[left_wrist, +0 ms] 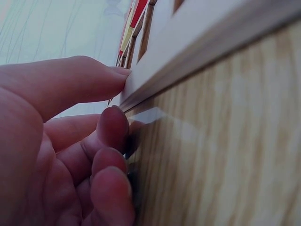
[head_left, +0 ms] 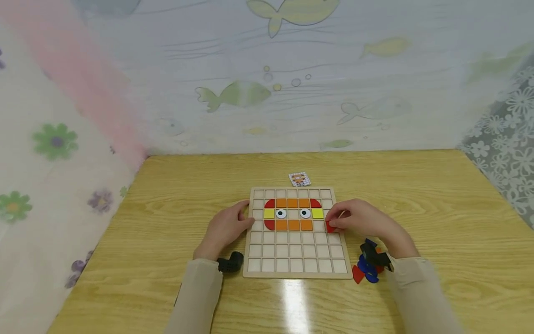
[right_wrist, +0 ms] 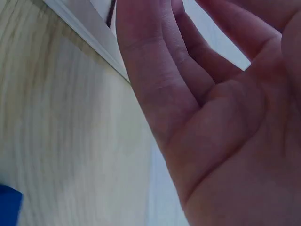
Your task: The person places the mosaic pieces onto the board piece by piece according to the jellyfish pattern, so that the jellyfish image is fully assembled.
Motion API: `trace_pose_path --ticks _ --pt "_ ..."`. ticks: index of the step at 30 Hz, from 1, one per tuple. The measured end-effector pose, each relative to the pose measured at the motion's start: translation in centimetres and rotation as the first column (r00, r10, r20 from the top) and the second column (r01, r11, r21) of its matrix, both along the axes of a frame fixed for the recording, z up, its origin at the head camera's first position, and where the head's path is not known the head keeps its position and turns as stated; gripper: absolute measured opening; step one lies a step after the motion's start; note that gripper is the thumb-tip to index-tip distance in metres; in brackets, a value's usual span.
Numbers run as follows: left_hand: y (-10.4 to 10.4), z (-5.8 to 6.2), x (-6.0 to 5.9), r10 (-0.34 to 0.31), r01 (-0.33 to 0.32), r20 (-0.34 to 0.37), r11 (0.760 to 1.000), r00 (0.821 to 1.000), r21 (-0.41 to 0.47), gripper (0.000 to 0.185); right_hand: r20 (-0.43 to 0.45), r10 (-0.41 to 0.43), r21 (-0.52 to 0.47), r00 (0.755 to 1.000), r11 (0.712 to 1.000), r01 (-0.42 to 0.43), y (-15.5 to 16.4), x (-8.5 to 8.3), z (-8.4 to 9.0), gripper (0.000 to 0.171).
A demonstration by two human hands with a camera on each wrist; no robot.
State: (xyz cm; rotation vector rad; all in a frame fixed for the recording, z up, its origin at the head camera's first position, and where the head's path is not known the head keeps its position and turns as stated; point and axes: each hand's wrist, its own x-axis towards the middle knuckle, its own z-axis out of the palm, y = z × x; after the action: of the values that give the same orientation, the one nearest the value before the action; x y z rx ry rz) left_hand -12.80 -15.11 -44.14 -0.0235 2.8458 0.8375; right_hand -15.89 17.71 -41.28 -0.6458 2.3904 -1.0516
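Note:
A wooden grid board (head_left: 280, 264) lies on the table, with colored tiles forming a face shape. Its upper rows hold orange tiles (head_left: 293, 203), red rounded corner tiles (head_left: 269, 225), yellow squares (head_left: 318, 213) and two eye tiles (head_left: 281, 213). My right hand (head_left: 359, 218) pinches a red tile (head_left: 330, 227) over the board's right side, beside the third row. That tile is hidden in the right wrist view. My left hand (head_left: 225, 228) rests at the board's left edge. In the left wrist view the thumb (left_wrist: 94, 82) touches the frame while the other fingers bend loosely beside it.
Blue tiles (head_left: 367, 268) and a red tile (head_left: 358, 274) lie in a loose pile under the right wrist, partly hidden by the black wrist camera (head_left: 371, 254). A small picture card (head_left: 299, 179) lies behind the board. A painted wall (head_left: 292, 130) borders the table's back.

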Motion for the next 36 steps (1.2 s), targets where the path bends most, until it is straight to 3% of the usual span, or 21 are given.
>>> trace_pose_path --ticks 4,13,21,32,36 --pt "0.1 0.0 0.2 0.003 -0.003 0.004 1.000 1.000 -0.001 0.054 0.019 -0.025 -0.016 1.000 1.000 0.025 -0.1 0.0 -0.5 0.013" --pt "0.1 -0.2 0.1 0.000 0.000 -0.011 1.000 1.000 0.000 0.054 -0.116 -0.045 0.061 0.992 0.997 0.052 -1.2 0.0 -1.1 0.009" --pt "0.1 -0.3 0.0 0.005 -0.005 -0.004 1.000 1.000 -0.005 0.054 -0.153 -0.069 0.095 0.986 0.992 0.084 -2.4 0.2 -1.4 0.007" --pt "0.0 -0.3 0.0 -0.002 0.002 -0.015 1.000 1.000 -0.001 0.054 -0.289 -0.036 0.159 0.957 0.984 0.085 -2.9 0.5 -1.4 0.010" --pt "0.0 -0.3 -0.1 0.005 -0.005 -0.018 1.000 1.000 -0.006 0.054 -0.299 -0.018 0.159 0.954 0.985 0.068 -2.9 0.4 -1.4 0.011"
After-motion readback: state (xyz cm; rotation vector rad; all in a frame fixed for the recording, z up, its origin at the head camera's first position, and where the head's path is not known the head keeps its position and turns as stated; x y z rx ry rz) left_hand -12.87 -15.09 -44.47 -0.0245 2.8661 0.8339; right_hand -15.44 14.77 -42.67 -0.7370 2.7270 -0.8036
